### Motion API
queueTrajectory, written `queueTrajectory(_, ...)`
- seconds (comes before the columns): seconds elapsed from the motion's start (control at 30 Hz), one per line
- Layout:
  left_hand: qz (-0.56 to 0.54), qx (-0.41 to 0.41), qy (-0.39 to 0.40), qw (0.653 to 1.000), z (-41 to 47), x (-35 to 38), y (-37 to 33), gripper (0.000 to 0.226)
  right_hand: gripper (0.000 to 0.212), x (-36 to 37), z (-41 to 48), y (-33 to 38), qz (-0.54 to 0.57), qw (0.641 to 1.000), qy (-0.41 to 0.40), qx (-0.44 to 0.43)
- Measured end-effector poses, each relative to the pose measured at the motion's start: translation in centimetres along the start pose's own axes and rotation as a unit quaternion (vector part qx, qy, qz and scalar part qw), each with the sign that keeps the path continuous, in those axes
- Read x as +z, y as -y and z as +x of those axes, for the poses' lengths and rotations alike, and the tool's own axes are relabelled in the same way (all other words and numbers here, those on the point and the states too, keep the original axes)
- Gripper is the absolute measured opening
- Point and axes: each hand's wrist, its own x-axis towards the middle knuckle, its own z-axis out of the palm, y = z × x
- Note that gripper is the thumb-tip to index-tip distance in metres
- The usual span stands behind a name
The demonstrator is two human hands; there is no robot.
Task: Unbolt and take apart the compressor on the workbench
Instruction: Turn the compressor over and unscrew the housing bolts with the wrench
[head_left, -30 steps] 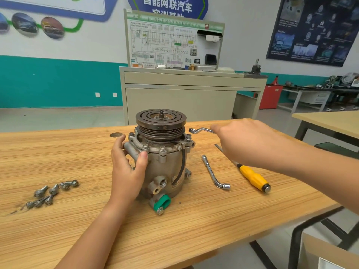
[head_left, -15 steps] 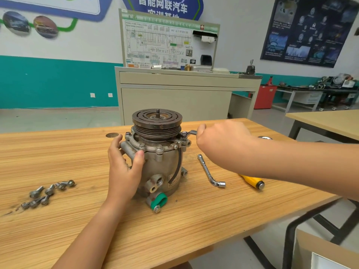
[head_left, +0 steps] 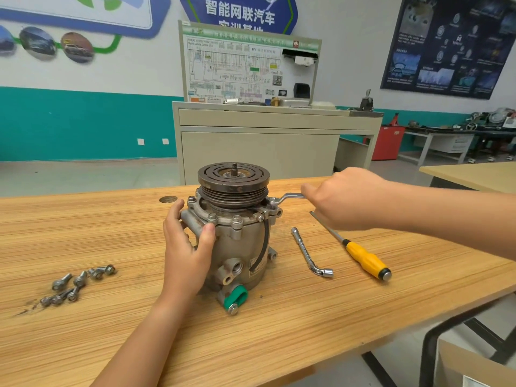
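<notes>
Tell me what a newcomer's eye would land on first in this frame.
The compressor stands upright at centre, dark pulley on top, the left hand gripping its side. The right hand holds a bent wrench whose end meets the compressor's upper right edge. Loose bolts lie left of it; a yellow-handled screwdriver and an L-shaped wrench lie right.

Dull cast-metal compressor (head_left: pixel 237 241) — grained wooden workbench (head_left: pixel 111 317).
</notes>
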Motion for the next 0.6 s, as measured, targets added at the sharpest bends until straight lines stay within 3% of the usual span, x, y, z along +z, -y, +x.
queueTrajectory(0.17,-0.004,0.0,0.0,1.0,0.1,0.0,0.1,0.072,0.024,1.9,4.3,-1.0,-0.023,1.0,-0.012,0.014)
queueTrajectory(0.33,0.002,0.002,0.004,1.0,0.2,-0.1,0.4,0.078,0.034,4.1,9.6,0.8,0.087,0.983,-0.159,-0.018)
queueTrajectory(0.43,0.005,0.004,0.004,1.0,0.2,-0.1,0.3,0.081,0.038,5.0,9.6,0.6,0.111,0.977,-0.184,-0.019)
queueTrajectory(0.5,0.004,0.003,0.006,1.0,0.2,-0.1,0.1,0.08,0.04,4.9,8.2,0.5,0.156,0.966,-0.207,0.026)
queueTrajectory(0.6,0.004,-0.001,0.008,1.0,0.2,-0.1,0.1,0.078,0.037,4.0,4.8,0.6,0.254,0.92,-0.258,0.152)
